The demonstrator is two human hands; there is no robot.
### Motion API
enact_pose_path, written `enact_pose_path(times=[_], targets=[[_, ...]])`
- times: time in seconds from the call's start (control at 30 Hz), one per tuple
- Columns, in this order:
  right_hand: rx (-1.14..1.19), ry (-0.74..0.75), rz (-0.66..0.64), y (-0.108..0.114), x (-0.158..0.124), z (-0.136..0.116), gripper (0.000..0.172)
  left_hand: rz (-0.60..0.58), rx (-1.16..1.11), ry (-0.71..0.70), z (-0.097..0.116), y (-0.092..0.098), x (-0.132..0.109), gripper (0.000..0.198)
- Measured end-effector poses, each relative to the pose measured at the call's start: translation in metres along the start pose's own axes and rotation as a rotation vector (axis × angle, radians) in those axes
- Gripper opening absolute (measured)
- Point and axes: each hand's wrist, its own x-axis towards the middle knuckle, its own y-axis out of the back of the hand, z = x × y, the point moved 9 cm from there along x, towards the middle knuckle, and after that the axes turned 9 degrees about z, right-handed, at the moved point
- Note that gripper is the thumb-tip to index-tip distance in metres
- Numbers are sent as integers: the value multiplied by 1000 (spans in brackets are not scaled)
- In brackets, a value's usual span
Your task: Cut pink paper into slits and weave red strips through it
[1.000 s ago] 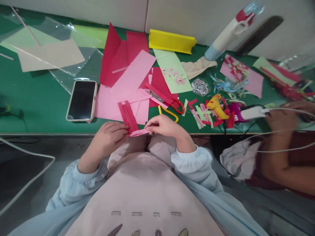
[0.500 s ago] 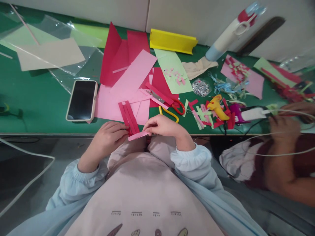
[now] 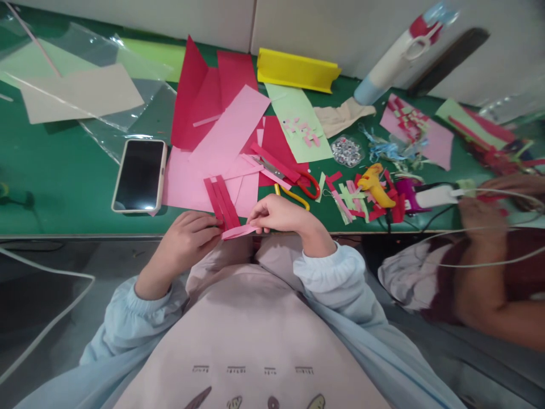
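Note:
At the table's front edge, my left hand (image 3: 193,237) is closed, its fingertips pinching the near left end of several side-by-side red paper strips (image 3: 222,200). Across their near ends lies a light pink paper strip (image 3: 238,232). My right hand (image 3: 281,216) pinches the right end of that pink strip between thumb and fingers. The far ends of the red strips rest over pink paper sheets (image 3: 183,184). Just beyond my right hand are scissors (image 3: 313,187) with red and yellow handles, partly under paper strips.
A phone (image 3: 140,175) lies on the left. To the right are paper scraps (image 3: 351,196), a yellow glue gun (image 3: 377,184) and a cup of small shiny pieces (image 3: 347,151). A co-worker's hands (image 3: 483,218) are at the far right, near a white cable (image 3: 511,264).
The pink strip has come up slightly against the near ends of the red strips and lies flatter across them. Both my hands keep their grip. The co-worker's hand has shifted a little.

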Motion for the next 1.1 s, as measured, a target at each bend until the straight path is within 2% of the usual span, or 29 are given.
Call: enact_pose_path(times=[0.27, 0.47, 0.6, 1.1], targets=[[-156, 17, -19, -1, 1, -8, 19, 23, -32, 12, 2, 3, 2, 13], [-241, 61, 37, 1, 2, -15, 18, 15, -23, 2, 3, 3, 2, 19], [-258, 57, 60, 2, 0, -20, 18, -3, -17, 29, 1, 2, 1, 25], [-296, 29, 179, 3, -7, -16, 11, 46, -7, 32, 4, 4, 17, 20]])
